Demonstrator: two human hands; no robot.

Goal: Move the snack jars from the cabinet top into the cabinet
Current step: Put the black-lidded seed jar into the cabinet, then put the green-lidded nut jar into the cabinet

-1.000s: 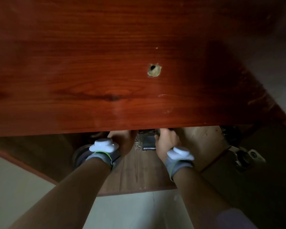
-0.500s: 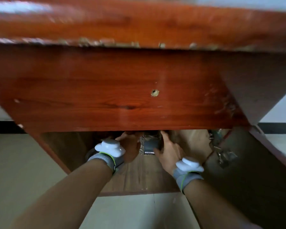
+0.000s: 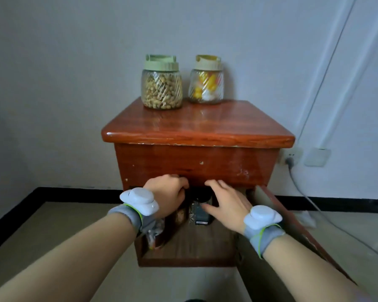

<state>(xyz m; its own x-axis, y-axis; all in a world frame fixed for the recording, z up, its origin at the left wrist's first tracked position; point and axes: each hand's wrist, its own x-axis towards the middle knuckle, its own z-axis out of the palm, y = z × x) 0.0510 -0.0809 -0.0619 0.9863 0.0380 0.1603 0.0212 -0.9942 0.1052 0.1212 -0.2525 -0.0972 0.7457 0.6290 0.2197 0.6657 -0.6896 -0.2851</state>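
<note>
Nearest us, our left hand (image 3: pixel 168 196) is curled at the mouth of the open compartment, fingers hooked toward its upper edge; whether its grip is grasping anything we cannot tell, since the fingertips are hidden. Our right hand (image 3: pixel 227 205) is spread with its grip released, fingers just beside a dark-lidded jar (image 3: pixel 202 209) standing inside the cabinet (image 3: pixel 196 164). That jar is in shadow and we cannot make out its contents. To its left, under our left wrist, sits another jar (image 3: pixel 155 234), only partly visible, its filling unclear. The cabinet door (image 3: pixel 292 227) hangs open to the right, leaving the shelf floor in front of the stored jars bare. Compared with half a second ago, our view has lifted: then the drawer front filled the frame and both hands reached deep inside, whereas we now see the whole cabinet and both hands sit at the opening's edge. Farther back, on the cabinet top, two ribbed glass jars stand upright, near each other but apart, close to the rear edge by the wall. The green-lidded jar (image 3: pixel 161 83) on the left is nearly full of peanuts; the yellow-lidded jar (image 3: pixel 206 80) on the right holds yellow and white sweets. The front half of the cabinet top is free, with its rim well clear of both jars.
</note>
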